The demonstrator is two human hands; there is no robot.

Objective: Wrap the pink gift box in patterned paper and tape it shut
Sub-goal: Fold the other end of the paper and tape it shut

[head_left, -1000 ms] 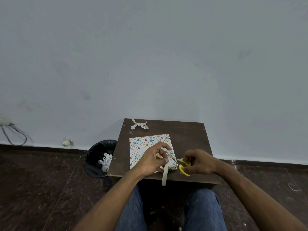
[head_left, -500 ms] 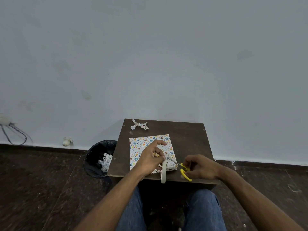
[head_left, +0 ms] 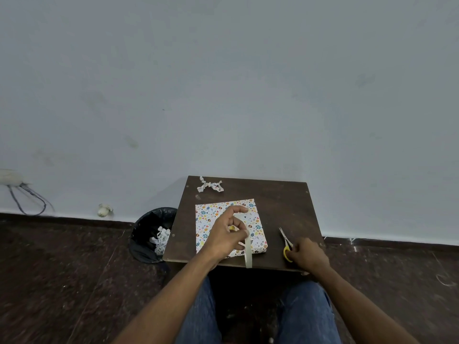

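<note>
Now the box point(head_left: 229, 225), a flat rectangle already covered in white paper with small coloured prints, lies on the dark brown wooden table point(head_left: 285, 207), near its front edge and a little toward the left edge. The left hand point(head_left: 227, 235) rests over the box with its fingers curled, and pinches a pale, matte strip of tape point(head_left: 248, 252). The strip runs from the top of the box, under the thumb, and hangs down over the front edge of the table. Something yellowish shows inside the curl of the fingers; I cannot tell what it is.

The right hand point(head_left: 306, 254) is at the front right corner of the table, fingers bent around the yellow plastic handles of the scissors point(head_left: 285, 242). The thin metal blades lie on the table and point toward the back edge, apart from the box.

Half a second ago the scissors were just beside the tape, with the blades pointing at the left hand; they are now moved away to the right and laid down. The tape hangs free at its lower end.

A twisted scrap point(head_left: 210, 186) of the same paper lies near the back left corner. A black round bin point(head_left: 149, 234) with crumpled paper stands on the floor beside the left edge.
</note>
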